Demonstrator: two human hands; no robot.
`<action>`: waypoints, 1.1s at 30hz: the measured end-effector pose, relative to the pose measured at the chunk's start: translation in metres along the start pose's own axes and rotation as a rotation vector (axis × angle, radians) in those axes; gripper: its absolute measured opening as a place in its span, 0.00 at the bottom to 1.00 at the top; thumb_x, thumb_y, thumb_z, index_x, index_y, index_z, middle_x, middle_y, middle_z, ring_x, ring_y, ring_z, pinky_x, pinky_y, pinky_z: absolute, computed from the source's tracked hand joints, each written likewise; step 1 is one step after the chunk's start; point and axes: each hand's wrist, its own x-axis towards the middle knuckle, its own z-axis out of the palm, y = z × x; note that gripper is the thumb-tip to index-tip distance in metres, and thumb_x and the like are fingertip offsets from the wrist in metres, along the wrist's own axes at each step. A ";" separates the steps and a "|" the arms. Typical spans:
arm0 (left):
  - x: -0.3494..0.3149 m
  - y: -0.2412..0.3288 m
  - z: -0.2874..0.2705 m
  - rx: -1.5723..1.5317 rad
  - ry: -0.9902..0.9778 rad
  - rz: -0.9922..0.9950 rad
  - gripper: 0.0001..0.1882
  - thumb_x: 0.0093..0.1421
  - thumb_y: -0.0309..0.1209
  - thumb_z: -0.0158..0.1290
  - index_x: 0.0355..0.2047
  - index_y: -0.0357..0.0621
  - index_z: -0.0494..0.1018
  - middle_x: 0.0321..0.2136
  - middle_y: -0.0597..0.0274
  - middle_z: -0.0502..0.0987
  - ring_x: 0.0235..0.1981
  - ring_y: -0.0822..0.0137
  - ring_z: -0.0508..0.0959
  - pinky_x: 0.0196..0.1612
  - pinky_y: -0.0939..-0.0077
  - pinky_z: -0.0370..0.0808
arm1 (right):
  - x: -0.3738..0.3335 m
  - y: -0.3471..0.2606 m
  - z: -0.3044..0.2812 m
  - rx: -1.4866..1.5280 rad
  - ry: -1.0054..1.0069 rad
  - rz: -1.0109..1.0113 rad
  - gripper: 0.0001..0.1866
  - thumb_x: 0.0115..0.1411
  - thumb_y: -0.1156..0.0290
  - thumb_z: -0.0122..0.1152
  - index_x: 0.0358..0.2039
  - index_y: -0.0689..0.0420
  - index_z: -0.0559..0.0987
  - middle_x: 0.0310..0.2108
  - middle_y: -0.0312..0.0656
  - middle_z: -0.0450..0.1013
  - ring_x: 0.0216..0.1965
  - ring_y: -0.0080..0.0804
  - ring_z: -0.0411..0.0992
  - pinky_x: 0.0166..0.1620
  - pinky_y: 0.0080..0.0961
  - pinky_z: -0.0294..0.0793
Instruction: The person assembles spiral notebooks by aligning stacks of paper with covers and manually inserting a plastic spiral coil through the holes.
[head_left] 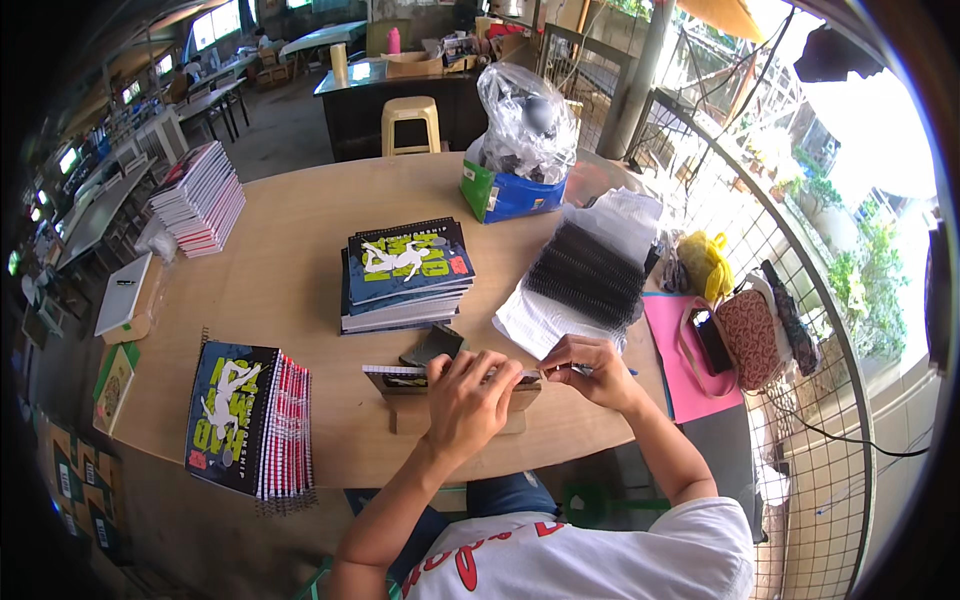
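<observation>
My left hand (pixel 468 398) is closed over a notebook (pixel 398 377) held edge-up at the table's near side. Its dark cover shows in part, and my fingers hide its middle. Under it lies a brown board or block (pixel 408 418). At the notebook's right end, my right hand (pixel 590 372) pinches with thumb and fingers; what they hold is too small to make out. Just beyond the notebook lies a small dark grey piece (pixel 432 345). Black spiral binding coils (pixel 585 275) lie in rows on white wrapping (pixel 522 312), beyond my right hand.
Notebooks with dark illustrated covers are stacked mid-table (pixel 405 270) and at left (pixel 228 420); another stack (pixel 200 200) stands far left. A blue-green box (pixel 515 195) holds clear plastic bags. At right are a pink folder (pixel 680 390), a phone (pixel 711 342) and a patterned pouch (pixel 752 340).
</observation>
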 end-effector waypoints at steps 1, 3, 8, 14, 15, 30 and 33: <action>-0.003 -0.001 0.001 0.016 -0.003 0.018 0.04 0.58 0.33 0.60 0.34 0.56 0.78 0.33 0.75 0.76 0.34 0.67 0.75 0.43 0.64 0.60 | 0.001 -0.003 -0.003 0.008 -0.064 0.050 0.09 0.58 0.77 0.67 0.40 0.60 0.84 0.31 0.43 0.80 0.33 0.37 0.78 0.38 0.31 0.76; -0.009 -0.001 0.001 0.028 -0.010 0.037 0.05 0.57 0.32 0.61 0.34 0.57 0.78 0.33 0.75 0.76 0.34 0.67 0.75 0.43 0.64 0.60 | 0.001 -0.004 -0.006 0.017 -0.126 0.105 0.09 0.57 0.77 0.67 0.40 0.60 0.84 0.32 0.43 0.80 0.33 0.38 0.78 0.38 0.31 0.76; -0.030 -0.005 0.001 0.098 -0.012 0.169 0.12 0.56 0.31 0.58 0.40 0.62 0.79 0.38 0.81 0.76 0.39 0.73 0.74 0.47 0.64 0.60 | 0.006 -0.009 -0.009 0.081 -0.129 -0.069 0.09 0.55 0.78 0.69 0.38 0.59 0.85 0.33 0.41 0.79 0.34 0.38 0.78 0.37 0.31 0.77; -0.036 -0.004 0.001 0.147 -0.003 0.199 0.14 0.56 0.31 0.57 0.42 0.62 0.80 0.38 0.82 0.76 0.40 0.74 0.74 0.48 0.63 0.60 | 0.008 -0.010 -0.012 -0.015 -0.297 -0.151 0.09 0.54 0.77 0.69 0.37 0.58 0.85 0.32 0.41 0.79 0.35 0.39 0.78 0.38 0.34 0.77; -0.036 -0.003 0.000 0.147 -0.003 0.198 0.14 0.56 0.31 0.57 0.42 0.62 0.80 0.38 0.82 0.76 0.40 0.74 0.74 0.48 0.63 0.60 | 0.010 -0.012 -0.012 -0.014 -0.298 -0.151 0.09 0.54 0.77 0.69 0.37 0.58 0.85 0.32 0.41 0.79 0.35 0.39 0.78 0.38 0.34 0.77; 0.001 0.001 -0.001 -0.010 0.012 -0.005 0.04 0.59 0.34 0.59 0.35 0.54 0.78 0.29 0.71 0.75 0.31 0.65 0.75 0.42 0.65 0.62 | 0.006 -0.012 -0.009 -0.392 -0.225 -0.257 0.16 0.55 0.71 0.69 0.45 0.56 0.79 0.34 0.42 0.74 0.32 0.44 0.76 0.33 0.37 0.75; 0.002 -0.001 0.000 -0.029 0.027 0.003 0.04 0.59 0.34 0.60 0.35 0.53 0.77 0.29 0.69 0.75 0.32 0.64 0.75 0.42 0.65 0.63 | 0.002 -0.019 -0.005 -0.411 -0.149 -0.090 0.13 0.57 0.72 0.68 0.42 0.57 0.79 0.32 0.43 0.73 0.30 0.45 0.76 0.30 0.37 0.74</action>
